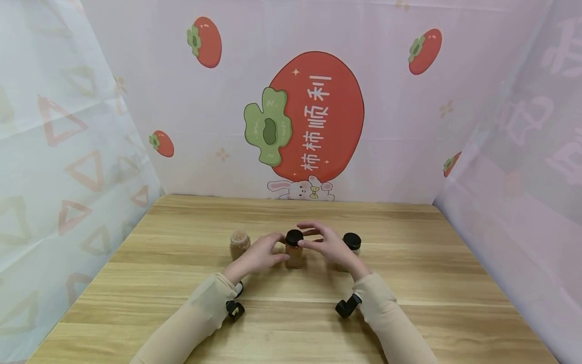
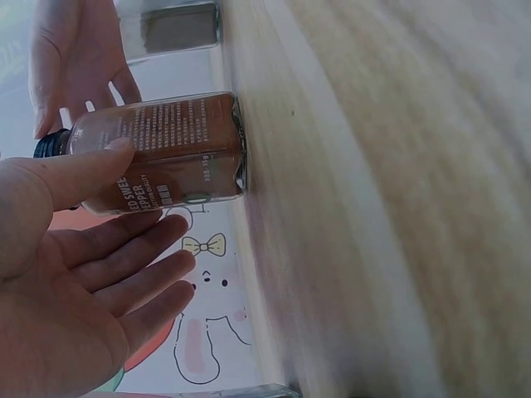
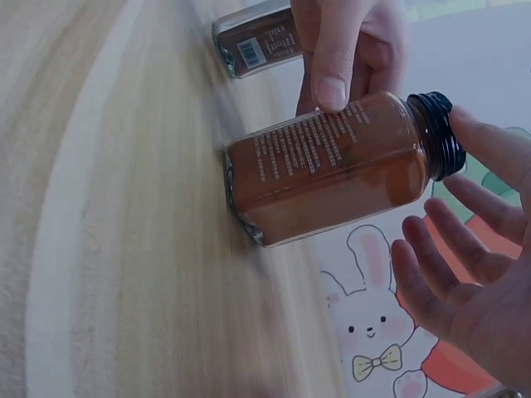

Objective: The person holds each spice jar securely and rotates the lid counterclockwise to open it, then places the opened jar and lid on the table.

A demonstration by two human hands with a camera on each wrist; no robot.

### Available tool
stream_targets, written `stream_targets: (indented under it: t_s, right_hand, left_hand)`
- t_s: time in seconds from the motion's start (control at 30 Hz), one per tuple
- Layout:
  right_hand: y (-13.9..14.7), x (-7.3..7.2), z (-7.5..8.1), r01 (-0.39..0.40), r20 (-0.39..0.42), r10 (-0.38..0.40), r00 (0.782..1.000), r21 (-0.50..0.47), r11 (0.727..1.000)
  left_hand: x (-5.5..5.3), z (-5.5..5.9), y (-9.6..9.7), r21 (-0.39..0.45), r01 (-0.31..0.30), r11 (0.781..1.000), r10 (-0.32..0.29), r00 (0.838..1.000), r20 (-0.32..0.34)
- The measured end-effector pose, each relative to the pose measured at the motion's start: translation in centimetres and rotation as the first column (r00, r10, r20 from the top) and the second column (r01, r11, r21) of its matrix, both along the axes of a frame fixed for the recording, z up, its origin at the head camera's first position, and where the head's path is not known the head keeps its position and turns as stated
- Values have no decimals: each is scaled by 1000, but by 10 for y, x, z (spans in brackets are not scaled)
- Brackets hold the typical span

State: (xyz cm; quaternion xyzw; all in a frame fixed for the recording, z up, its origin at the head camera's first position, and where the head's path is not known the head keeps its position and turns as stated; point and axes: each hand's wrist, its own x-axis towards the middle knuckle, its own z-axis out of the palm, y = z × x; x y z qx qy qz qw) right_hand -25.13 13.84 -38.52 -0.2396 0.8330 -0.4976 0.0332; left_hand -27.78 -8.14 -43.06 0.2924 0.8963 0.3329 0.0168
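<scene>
A glass spice jar [image 1: 294, 257] of red-brown powder stands upright on the table between the two hands. White print on its label [image 2: 170, 128] partly reads "SWEE" and "EPPER". My left hand [image 1: 261, 255] holds the jar's side, its thumb [image 3: 333, 70] against the glass and its other fingers behind. At the top, my right hand [image 1: 331, 246] has thumb and forefinger at the black lid [image 3: 437, 134], pinching it lightly. The remaining right fingers [image 3: 423, 249] spread loosely beside the jar.
Left of the hands is a second spice jar [image 1: 239, 247], its perforated top bare of any lid. Behind the right wrist stands a third jar [image 1: 352, 241] with a black lid. The wooden table [image 1: 291, 328] ends at printed cloth walls [image 1: 218, 167].
</scene>
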Motion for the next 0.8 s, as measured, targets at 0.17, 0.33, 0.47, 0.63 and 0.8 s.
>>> stream_targets:
  t_s: [0.17,0.33,0.47,0.63,0.8]
  right_hand:
    - [0,1,-5,38,-9,-38,999,-34,999]
    - [-2,3,-9,62,-20,-63,998,-54,997]
    - [-8,6,-10,102,-14,-103,995,-45,994]
    - [-14,7,-12,155,-9,-155,988,-32,987]
    - [-11,-10,-35,182,-28,-183,983,-34,983]
  left_hand:
    - [0,0,0,8,-11,1000,11,1000,6]
    - [0,-1,1,12,-18,1000,18,1000,6]
    - [0,-1,1,9,-21,1000,21,1000,0]
    - [-1,-2,0,9,-17,1000,17,1000,-10]
    - [-1,-2,0,11,-15,1000,15,1000,-11]
